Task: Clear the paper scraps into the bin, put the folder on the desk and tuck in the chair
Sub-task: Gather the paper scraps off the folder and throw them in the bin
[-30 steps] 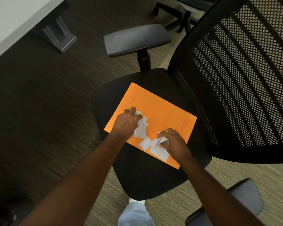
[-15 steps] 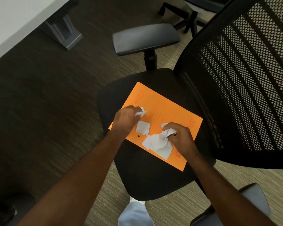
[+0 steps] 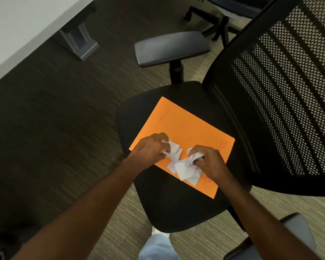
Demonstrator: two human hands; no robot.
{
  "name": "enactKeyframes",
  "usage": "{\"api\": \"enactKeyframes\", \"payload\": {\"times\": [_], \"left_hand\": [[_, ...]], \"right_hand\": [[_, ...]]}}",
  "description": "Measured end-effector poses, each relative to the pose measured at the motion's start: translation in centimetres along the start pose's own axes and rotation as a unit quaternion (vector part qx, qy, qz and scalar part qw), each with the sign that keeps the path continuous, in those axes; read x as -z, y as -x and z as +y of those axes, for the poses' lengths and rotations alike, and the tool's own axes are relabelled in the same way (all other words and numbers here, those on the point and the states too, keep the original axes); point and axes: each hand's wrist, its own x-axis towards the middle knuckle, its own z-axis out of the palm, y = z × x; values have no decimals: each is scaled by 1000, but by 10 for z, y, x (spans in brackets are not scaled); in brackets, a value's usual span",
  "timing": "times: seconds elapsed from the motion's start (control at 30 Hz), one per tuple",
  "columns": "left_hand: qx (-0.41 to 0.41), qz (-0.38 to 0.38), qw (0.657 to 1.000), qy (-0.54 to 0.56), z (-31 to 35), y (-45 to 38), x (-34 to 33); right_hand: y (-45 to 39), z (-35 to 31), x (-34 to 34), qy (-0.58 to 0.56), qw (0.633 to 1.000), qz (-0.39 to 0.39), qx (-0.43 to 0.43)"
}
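Your left hand (image 3: 151, 147) and right hand (image 3: 209, 162) now clutch paper scraps (image 3: 184, 166) bunched mid-frame on folder (image 3: 186, 126); bin next.

Folder (image 3: 184, 128) print: faint red marks on the orange cover, none of them readable.
Mark by the folder's far corner: an outlined upright box with a short smudged line under it; no letters can be made out.
Mark across the folder's middle: rows of pale fine print, too blurred to read.
Mark at the folder's edge nearest the chair back: a few short red strokes, illegible.
Mark at the folder's near edge, beside the right hand (image 3: 209, 163): a small red scribble, partly hidden, illegible.
Paper scraps (image 3: 184, 167) on the folder: white, no writing can be seen.
Elsewhere around the folder: no labels, brands or numbers can be read.
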Motion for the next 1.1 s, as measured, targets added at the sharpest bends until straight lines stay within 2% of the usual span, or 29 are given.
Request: {"api": "enactKeyframes", "payload": {"times": [0.13, 0.23, 0.33, 0.47, 0.63, 0.77, 0.87, 1.1], "left_hand": [[-18, -91, 990, -103, 9, -9, -7], [-20, -121, 983, -139, 13, -15, -7], [-31, -122, 978, -168, 18, -17, -7], [-35, -104, 978, -175, 19, -16, -10], [-25, -93, 977, -192, 25, -23, -16], [-6, -78, 980, -185, 30, -31, -19], [15, -91, 979, -183, 32, -35, -21], [75, -140, 978, -132, 23, -40, -25]], "right_hand": [[15, 12, -10, 28, 999, 18, -11], [18, 15, -15, 109, 994, 6, -7], [19, 15, -15, 219, 976, 3, 4], [21, 16, -12, 218, 976, -4, 15], [27, 21, -16, 253, 964, -75, 32], [29, 26, -21, 317, 945, -57, 63], [25, 28, -27, 319, 946, -32, 52], [13, 22, -35, 289, 957, -36, 15]]}}
